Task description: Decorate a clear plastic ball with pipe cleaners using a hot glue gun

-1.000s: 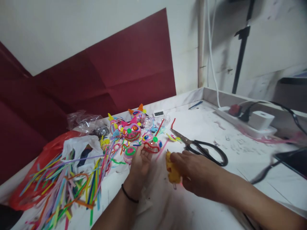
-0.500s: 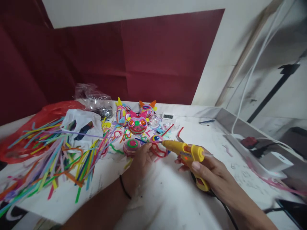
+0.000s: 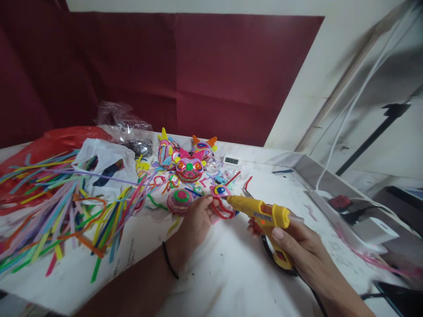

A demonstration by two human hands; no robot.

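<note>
My right hand [image 3: 299, 246] is wrapped round a yellow glue gun [image 3: 264, 213] with a small orange light on its side and a clear glue stick at its back. Its nozzle points left, close to the fingertips of my left hand [image 3: 198, 220]. Those fingers are pinched together on a thin red pipe cleaner [image 3: 223, 213], which bends away to the right. Just beyond them lies a pink piece with a blue and yellow eye [image 3: 220, 190]. A round pink piece with a green ring [image 3: 180, 200] rests left of my left hand.
Many coloured pipe cleaners [image 3: 66, 211] spread over the left, near a white plastic bag [image 3: 107, 154] and a red bag [image 3: 66, 134]. Colourful animal heads [image 3: 189, 167] stand behind, beside a small digital display [image 3: 231, 160]. Pliers [image 3: 247, 192] lie centre right; a power strip [image 3: 350, 231] is at right.
The view has shifted slightly, and the glue gun sits a little further right and lower in it. Both hands keep their hold, with the nozzle still near my left fingertips.
</note>
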